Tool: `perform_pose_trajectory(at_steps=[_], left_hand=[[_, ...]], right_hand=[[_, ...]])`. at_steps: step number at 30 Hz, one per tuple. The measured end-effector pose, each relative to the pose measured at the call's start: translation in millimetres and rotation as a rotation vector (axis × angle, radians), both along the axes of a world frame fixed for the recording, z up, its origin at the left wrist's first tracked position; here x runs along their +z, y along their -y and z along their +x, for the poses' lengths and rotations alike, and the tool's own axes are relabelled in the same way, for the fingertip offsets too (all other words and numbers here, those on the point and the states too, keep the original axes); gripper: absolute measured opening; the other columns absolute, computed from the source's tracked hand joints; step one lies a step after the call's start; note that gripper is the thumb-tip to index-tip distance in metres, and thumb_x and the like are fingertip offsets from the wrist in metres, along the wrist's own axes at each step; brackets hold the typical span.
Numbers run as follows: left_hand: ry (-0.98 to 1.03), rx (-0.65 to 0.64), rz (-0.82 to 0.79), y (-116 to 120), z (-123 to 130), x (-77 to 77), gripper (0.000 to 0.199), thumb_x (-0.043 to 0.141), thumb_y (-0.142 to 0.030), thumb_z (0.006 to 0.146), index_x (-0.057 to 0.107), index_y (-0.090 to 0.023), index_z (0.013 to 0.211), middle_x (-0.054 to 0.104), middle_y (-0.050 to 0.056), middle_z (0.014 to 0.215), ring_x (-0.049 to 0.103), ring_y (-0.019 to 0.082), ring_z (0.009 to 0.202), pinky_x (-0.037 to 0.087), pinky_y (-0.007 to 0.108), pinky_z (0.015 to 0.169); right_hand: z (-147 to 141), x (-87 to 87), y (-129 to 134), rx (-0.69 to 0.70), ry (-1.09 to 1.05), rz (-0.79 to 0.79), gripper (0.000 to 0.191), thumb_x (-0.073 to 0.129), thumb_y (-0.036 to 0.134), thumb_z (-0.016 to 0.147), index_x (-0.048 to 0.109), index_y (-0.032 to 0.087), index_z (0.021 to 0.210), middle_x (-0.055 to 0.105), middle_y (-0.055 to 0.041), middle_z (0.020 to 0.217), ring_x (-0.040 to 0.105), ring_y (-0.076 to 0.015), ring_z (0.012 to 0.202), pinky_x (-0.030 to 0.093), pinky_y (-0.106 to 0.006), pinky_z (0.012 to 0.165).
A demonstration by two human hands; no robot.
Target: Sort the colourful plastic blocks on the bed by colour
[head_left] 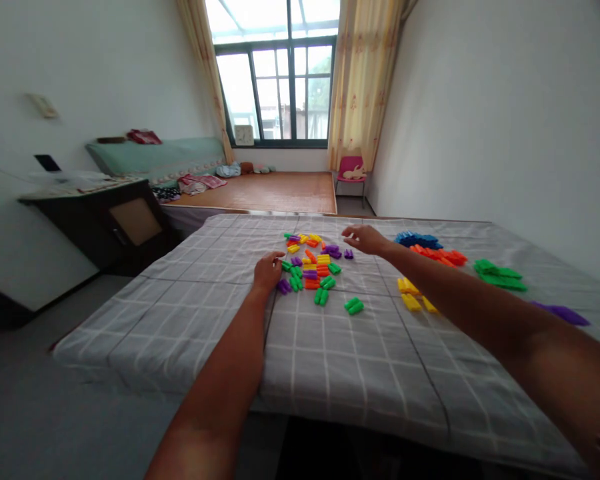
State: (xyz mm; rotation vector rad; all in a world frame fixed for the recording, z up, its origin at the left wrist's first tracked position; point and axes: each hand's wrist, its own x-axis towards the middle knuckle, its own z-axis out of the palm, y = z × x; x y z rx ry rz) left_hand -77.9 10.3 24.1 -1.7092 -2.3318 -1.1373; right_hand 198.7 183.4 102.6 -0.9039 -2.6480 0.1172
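Observation:
In the head view, small plastic pieces that look like clips lie in a loose mixed pile on the cloth. Among them are an orange one (311, 284), a yellow one (323, 259), a purple one (333, 251) and a green one (321, 296). At the pile's left edge is my left hand (269, 270), its fingers drawn together beside a green piece (287, 265); whatever they pinch is too small to make out. My right hand (365, 239) hovers at the pile's far right, fingers loosely apart, with nothing visible in them. One green pair (354, 306) lies separately nearer me.
Sorted by colour on the right are blue pieces (417, 240), orange pieces (439, 255), green pieces (500, 275), yellow pieces (411, 301) and a purple group (563, 314). A grey checked cloth (170, 300) covers the table. Behind it stands a bed (280, 189).

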Motion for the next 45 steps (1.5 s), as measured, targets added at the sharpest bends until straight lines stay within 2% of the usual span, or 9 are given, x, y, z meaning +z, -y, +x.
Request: perform_pose_trajectory(at_steps=[6, 9, 12, 19, 26, 35, 39, 42, 45], left_hand=[[0.004, 0.012, 0.076, 6, -1, -0.8, 0.035, 0.045, -0.008, 0.082, 0.07, -0.018, 0.104, 0.07, 0.007, 0.108, 0.062, 0.02, 0.103, 0.047, 0.031, 0.094], [-0.014, 0.01, 0.076, 7, -1, -2.5, 0.034, 0.047, -0.007, 0.082, 0.071, -0.021, 0.101, 0.07, 0.006, 0.106, 0.061, 0.02, 0.103, 0.046, 0.031, 0.094], [-0.035, -0.002, 0.075, 6, 0, -3.9, 0.033, 0.049, -0.006, 0.08, 0.071, -0.022, 0.099, 0.069, 0.005, 0.106, 0.06, 0.02, 0.104, 0.046, 0.031, 0.093], [-0.015, 0.031, 0.055, 6, 2, -0.5, 0.033, 0.049, -0.006, 0.08, 0.072, -0.022, 0.098, 0.069, 0.006, 0.104, 0.059, 0.021, 0.104, 0.046, 0.031, 0.092], [-0.017, 0.032, 0.035, 2, 3, 0.3, 0.032, 0.048, -0.008, 0.08, 0.072, -0.022, 0.097, 0.069, 0.006, 0.105, 0.06, 0.021, 0.103, 0.047, 0.031, 0.089], [-0.028, 0.047, 0.015, 2, -5, -6.3, 0.034, 0.047, -0.008, 0.08, 0.072, -0.022, 0.098, 0.07, 0.007, 0.104, 0.061, 0.021, 0.102, 0.047, 0.032, 0.093], [-0.003, 0.052, 0.055, 5, -8, -5.3, 0.036, 0.046, -0.008, 0.081, 0.071, -0.021, 0.103, 0.07, 0.007, 0.107, 0.06, 0.021, 0.105, 0.046, 0.032, 0.096], [0.035, 0.045, 0.151, 2, -6, -3.0, 0.037, 0.044, -0.01, 0.084, 0.066, -0.017, 0.114, 0.068, 0.009, 0.114, 0.059, 0.02, 0.109, 0.043, 0.033, 0.1], [0.069, -0.026, 0.231, -4, 1, -1.0, 0.037, 0.047, -0.02, 0.09, 0.059, -0.012, 0.124, 0.064, 0.013, 0.122, 0.056, 0.022, 0.116, 0.039, 0.037, 0.105]], right_hand=[[-150, -22.4, 11, 0.017, 0.103, 0.003, 0.041, 0.056, 0.029, 0.089, 0.059, 0.014, 0.128, 0.064, -0.0128, 0.124, 0.054, -0.0266, 0.116, 0.042, -0.033, 0.095], [-194, -33.9, 7, -0.072, 0.138, -0.034, 0.049, 0.054, 0.036, 0.09, 0.052, 0.016, 0.135, 0.062, -0.014, 0.127, 0.05, -0.0277, 0.121, 0.042, -0.034, 0.096], [-213, -42.8, 4, -0.088, 0.192, -0.054, 0.045, 0.055, 0.037, 0.089, 0.056, 0.021, 0.131, 0.065, -0.013, 0.121, 0.051, -0.0271, 0.12, 0.042, -0.035, 0.095], [-182, -33.1, -8, 0.045, 0.052, -0.143, 0.018, 0.063, 0.025, 0.081, 0.068, 0.021, 0.098, 0.072, -0.0032, 0.103, 0.064, -0.0186, 0.096, 0.047, -0.027, 0.081], [-123, -22.0, -9, 0.051, -0.022, -0.222, 0.025, 0.059, 0.02, 0.084, 0.066, 0.018, 0.108, 0.073, -0.0057, 0.103, 0.067, -0.0161, 0.086, 0.05, -0.025, 0.077], [-179, -33.6, 45, 0.055, 0.13, 0.03, 0.05, 0.063, 0.037, 0.083, 0.056, 0.019, 0.13, 0.062, -0.0122, 0.127, 0.056, -0.0271, 0.117, 0.045, -0.035, 0.095], [-187, -36.7, 53, 0.038, 0.169, 0.113, 0.031, 0.062, 0.026, 0.083, 0.064, 0.021, 0.113, 0.064, -0.0138, 0.119, 0.056, -0.0278, 0.114, 0.046, -0.034, 0.092], [-173, -28.6, 47, 0.024, -0.053, 0.011, 0.025, 0.054, 0.019, 0.086, 0.065, 0.018, 0.108, 0.067, -0.0118, 0.109, 0.062, -0.023, 0.103, 0.047, -0.031, 0.088], [-150, -23.7, 44, 0.091, -0.316, -0.294, 0.026, 0.048, 0.021, 0.088, 0.06, 0.018, 0.111, 0.069, -0.0066, 0.103, 0.065, -0.0166, 0.09, 0.051, -0.028, 0.078]])
